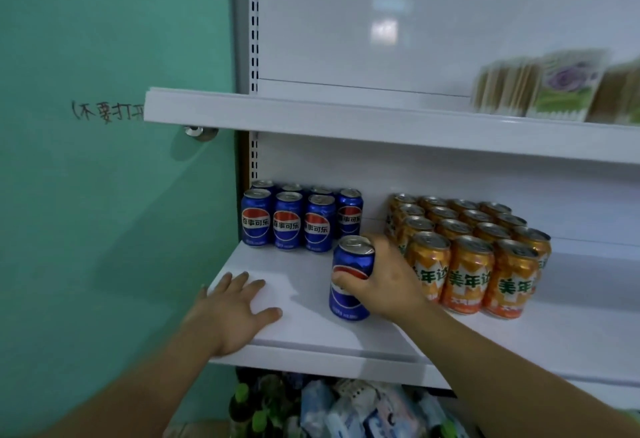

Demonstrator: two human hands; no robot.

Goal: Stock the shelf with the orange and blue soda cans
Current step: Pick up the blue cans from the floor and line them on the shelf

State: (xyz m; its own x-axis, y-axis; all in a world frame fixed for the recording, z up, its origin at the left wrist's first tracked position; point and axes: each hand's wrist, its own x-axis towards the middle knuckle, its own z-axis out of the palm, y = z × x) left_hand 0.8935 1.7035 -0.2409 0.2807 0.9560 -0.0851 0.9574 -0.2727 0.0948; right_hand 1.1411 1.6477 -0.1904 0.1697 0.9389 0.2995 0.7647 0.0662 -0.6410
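Observation:
My right hand (pixel 384 282) grips a blue soda can (pixel 348 299) that stands upright on the white middle shelf (pixel 311 327), just left of the orange cans. A group of several blue cans (pixel 301 219) stands at the shelf's back left. To the right, several orange cans (pixel 474 257) stand in tight rows. Flat on the shelf's front left corner rests my left hand (pixel 235 309), fingers spread, holding nothing.
The upper shelf (pixel 346 115) overhangs the cans and carries green and tan packets (pixel 554 88) at the right. Below the middle shelf lie bottles and pale blue packs (pixel 346 406). A green wall (pixel 104 195) with handwriting borders the unit on the left.

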